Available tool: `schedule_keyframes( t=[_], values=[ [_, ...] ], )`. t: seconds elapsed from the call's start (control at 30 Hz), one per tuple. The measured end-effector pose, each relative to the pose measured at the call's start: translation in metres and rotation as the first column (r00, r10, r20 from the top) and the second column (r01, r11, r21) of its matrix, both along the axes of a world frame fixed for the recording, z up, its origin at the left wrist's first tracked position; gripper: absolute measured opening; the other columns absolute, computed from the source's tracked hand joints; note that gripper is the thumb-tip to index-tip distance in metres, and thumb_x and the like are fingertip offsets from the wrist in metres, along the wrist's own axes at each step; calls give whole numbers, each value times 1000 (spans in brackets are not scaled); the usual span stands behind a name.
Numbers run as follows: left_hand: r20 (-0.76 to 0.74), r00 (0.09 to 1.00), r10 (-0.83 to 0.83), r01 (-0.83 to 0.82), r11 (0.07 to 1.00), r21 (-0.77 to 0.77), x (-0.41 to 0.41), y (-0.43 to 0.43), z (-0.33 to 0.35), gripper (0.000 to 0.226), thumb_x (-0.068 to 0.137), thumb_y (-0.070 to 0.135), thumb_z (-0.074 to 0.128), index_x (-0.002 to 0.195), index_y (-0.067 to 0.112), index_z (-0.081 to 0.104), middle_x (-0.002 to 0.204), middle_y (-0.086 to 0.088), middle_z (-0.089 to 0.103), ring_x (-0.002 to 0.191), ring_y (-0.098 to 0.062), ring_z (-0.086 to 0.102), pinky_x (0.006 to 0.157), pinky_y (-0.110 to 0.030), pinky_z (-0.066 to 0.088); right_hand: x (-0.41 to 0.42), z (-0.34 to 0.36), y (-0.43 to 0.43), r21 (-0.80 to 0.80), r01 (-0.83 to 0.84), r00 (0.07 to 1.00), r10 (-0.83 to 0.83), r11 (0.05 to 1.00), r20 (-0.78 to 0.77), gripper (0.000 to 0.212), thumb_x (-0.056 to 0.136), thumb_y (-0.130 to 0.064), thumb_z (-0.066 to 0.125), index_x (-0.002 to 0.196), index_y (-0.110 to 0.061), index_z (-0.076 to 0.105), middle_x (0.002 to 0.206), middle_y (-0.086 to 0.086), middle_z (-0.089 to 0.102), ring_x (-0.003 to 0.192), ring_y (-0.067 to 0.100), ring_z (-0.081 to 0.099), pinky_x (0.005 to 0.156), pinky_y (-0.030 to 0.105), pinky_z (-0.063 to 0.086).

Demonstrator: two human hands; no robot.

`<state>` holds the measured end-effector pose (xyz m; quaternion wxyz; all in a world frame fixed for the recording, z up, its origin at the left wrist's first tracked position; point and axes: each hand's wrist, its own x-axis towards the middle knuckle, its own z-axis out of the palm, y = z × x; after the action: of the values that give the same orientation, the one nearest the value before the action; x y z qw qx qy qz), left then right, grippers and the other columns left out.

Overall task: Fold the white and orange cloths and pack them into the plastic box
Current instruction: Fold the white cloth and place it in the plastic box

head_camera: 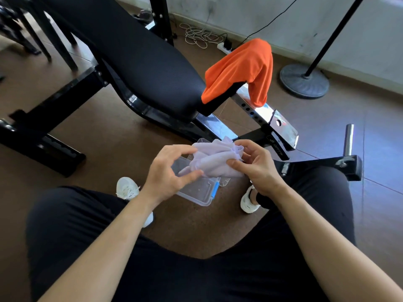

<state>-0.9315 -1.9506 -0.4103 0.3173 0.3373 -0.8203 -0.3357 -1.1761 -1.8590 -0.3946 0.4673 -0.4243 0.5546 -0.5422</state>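
Brown floor, crumpled gauzy white cloth

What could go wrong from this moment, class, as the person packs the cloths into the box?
The thin white cloth, pinched by the left hand and right hand, looks bunched rather than flat; it may spring open in the clear plastic box. That small box may leave little room for the bright orange cloth, which hangs loosely off the black bench and could slide off.
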Motion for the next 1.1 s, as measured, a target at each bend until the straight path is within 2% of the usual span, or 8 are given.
schedule_keyframes(
  t=[0.13, 0.3, 0.43, 0.53, 0.63, 0.77, 0.93, 1.1],
  values=[
    [88, 996, -13, 15, 1000, -18, -9, 7, -9, 64, 77, 63, 72, 124, 19, 67, 120, 3, 68, 109, -7, 57, 90, -37, 56, 2, 1, 1, -8, -11, 999, 12, 1000, 40, 38, 82, -7, 77, 117, -10, 64, 111, 16, 72, 99, 28, 71, 80, 38, 59],
    [122, 991, 49, -50, 999, 5, -7, 5, -9, 43, 75, 47, 72, 110, 22, 69, 104, 6, 70, 92, -14, 64, 75, -44, 60, 4, 1, 0, 16, 10, 990, -12, 1000, 142, 36, 81, -11, 77, 115, -11, 66, 109, 14, 72, 99, 27, 70, 78, 38, 59],
    [-1, 1000, 30, -29, 989, 146, -2, 0, -3, 51, 82, 51, 75, 121, 19, 68, 115, 7, 71, 101, -8, 67, 84, -28, 59, 3, 1, -2, 91, 32, 969, -53, 995, 242, 45, 85, -14, 72, 126, -2, 59, 120, 22, 68, 105, 34, 70, 79, 42, 61],
    [-88, 971, 223, -217, 974, 65, -2, 3, -3, 40, 85, 44, 76, 113, 16, 67, 110, 7, 69, 97, -5, 65, 83, -16, 54, 4, 0, -2, 151, 53, 950, -96, 987, 296, 43, 87, -15, 71, 126, -3, 59, 119, 21, 70, 104, 33, 71, 83, 44, 62],
    [-137, 919, 369, -384, 917, -105, -7, 11, -5, 30, 85, 37, 78, 91, 10, 68, 89, -2, 67, 78, -12, 60, 69, -19, 50, 6, -3, -3, 167, 108, 938, -157, 980, 311, 36, 89, -13, 71, 122, -5, 60, 118, 21, 70, 104, 33, 71, 80, 42, 62],
    [-151, 895, 420, -443, 879, -176, -15, 21, -5, 31, 84, 38, 79, 87, 9, 67, 85, -3, 67, 75, -14, 58, 65, -21, 48, 11, -3, -4, 173, 154, 929, -202, 973, 311, 34, 91, -10, 69, 123, -4, 58, 117, 18, 70, 103, 32, 72, 73, 38, 63],
    [-67, 913, 402, -407, 907, -105, -25, 25, -8, 26, 86, 40, 77, 93, 15, 77, 90, 2, 76, 80, -7, 63, 70, -18, 50, 18, -2, -3, 173, 141, 931, -190, 975, 311, 45, 85, -18, 72, 125, -5, 57, 118, 17, 70, 103, 30, 73, 71, 37, 62],
    [-80, 909, 409, -393, 905, 165, -17, 18, -6, 29, 86, 43, 74, 97, 16, 78, 92, 8, 74, 83, -4, 67, 72, -22, 57, 16, -2, -3, 164, 157, 924, -203, 974, 323, 41, 81, -18, 74, 119, -10, 60, 119, 14, 69, 106, 30, 72, 72, 37, 63]
  ],
)
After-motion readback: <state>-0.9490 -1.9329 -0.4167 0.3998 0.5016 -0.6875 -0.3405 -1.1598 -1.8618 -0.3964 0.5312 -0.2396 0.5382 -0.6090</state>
